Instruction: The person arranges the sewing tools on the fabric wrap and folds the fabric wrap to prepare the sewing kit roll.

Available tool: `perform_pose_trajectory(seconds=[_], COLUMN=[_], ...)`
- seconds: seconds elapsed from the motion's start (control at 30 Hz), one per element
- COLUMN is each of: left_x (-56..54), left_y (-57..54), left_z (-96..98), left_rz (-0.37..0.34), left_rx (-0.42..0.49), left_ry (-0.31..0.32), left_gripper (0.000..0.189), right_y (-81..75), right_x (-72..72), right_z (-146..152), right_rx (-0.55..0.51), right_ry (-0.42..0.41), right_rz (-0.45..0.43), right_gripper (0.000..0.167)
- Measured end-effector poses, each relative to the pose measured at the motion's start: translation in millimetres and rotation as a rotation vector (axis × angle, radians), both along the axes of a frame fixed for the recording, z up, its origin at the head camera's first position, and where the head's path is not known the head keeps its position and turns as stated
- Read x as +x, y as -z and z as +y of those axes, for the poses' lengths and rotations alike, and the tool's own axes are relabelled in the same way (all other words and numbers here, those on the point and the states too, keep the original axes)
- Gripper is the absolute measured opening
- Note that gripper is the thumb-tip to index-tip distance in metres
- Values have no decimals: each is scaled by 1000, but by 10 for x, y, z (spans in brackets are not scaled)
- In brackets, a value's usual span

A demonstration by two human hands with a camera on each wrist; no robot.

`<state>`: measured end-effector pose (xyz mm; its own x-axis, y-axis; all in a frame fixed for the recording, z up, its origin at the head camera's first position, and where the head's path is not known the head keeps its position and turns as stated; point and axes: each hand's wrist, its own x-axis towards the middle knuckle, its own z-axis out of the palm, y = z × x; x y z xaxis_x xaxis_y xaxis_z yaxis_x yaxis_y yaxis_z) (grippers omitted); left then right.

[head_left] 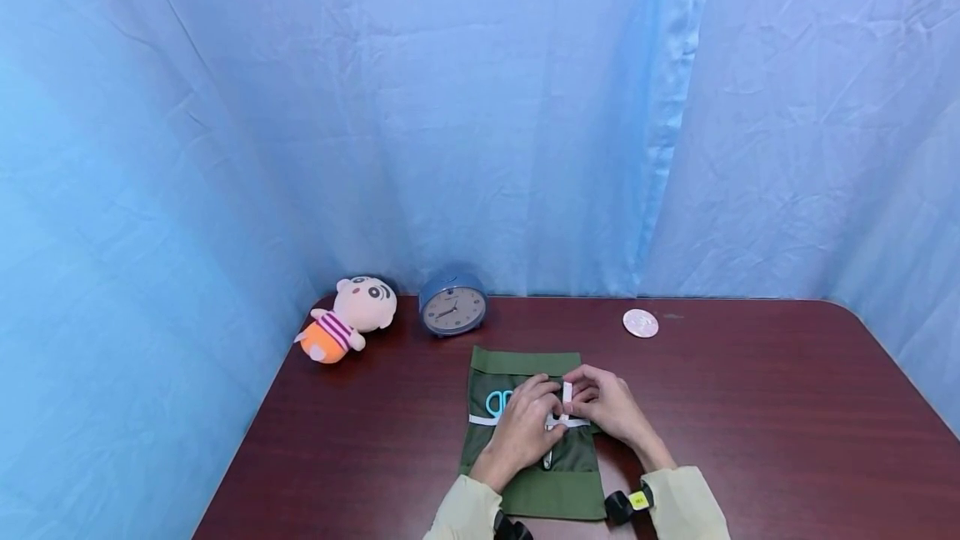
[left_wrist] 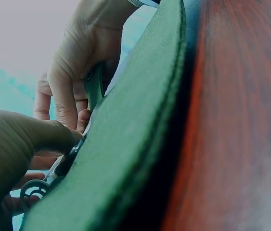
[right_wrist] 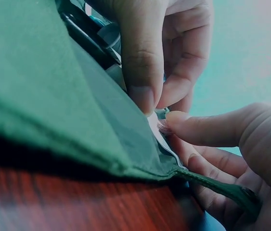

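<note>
A green cloth organizer (head_left: pixel 551 494) lies unfolded on the table, with a white elastic band (head_left: pixel 480 420) across its middle. My right hand (head_left: pixel 606 405) pinches a small white strip-like piece (head_left: pixel 567 392) at the band's right part; its exact kind is unclear. Close beside it, my left hand (head_left: pixel 525 423) pinches the band between thumb and finger, as the right wrist view shows. Teal-handled scissors (head_left: pixel 495 403) sit under the band, partly covered by the left hand. Below that hand shows a small silver metal item (head_left: pixel 547 461). A dark item (right_wrist: pixel 89 36) also lies on the cloth.
At the table's back left are a plush doll (head_left: pixel 345 323) and a blue alarm clock (head_left: pixel 453 307). A round whitish disc (head_left: pixel 641 323) lies at the back right. Blue curtains (head_left: pixel 465 107) hang behind the dark red table (head_left: pixel 750 423).
</note>
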<state>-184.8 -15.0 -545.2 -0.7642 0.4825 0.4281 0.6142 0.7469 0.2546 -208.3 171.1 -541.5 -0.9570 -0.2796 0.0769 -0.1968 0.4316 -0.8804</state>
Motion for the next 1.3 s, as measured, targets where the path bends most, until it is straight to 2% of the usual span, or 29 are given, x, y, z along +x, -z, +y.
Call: perform_pose_trajectory(seconds=[0.1,0.47,0.73,0.83,1.1,1.3], left_x=[-2,-14,-69,-97,-140,-174], left_y=[-3,0,-87,-128,-257,-281], left_z=[-2,-10,-177,-267,-494,-717], left_rz=[-9,-8,-22,-55,-218,-287], left_rx=[0,0,75,93,118,155], left_ry=[0,3,-11,-29,-46,-48], left_gripper=[16,19,23,26,31,39], right_y=[8,21,35,36,38,40], right_x=[-8,-15,-20,-18,-18,-4], right_z=[-1,-38,-72,-77,-91,-102], right_rx=[30,80,124,143,165,160], right_ry=[5,114,155,159,166,152], right_rz=[5,7,24,23,14,20], right_gripper=[28,22,23,24,26,27])
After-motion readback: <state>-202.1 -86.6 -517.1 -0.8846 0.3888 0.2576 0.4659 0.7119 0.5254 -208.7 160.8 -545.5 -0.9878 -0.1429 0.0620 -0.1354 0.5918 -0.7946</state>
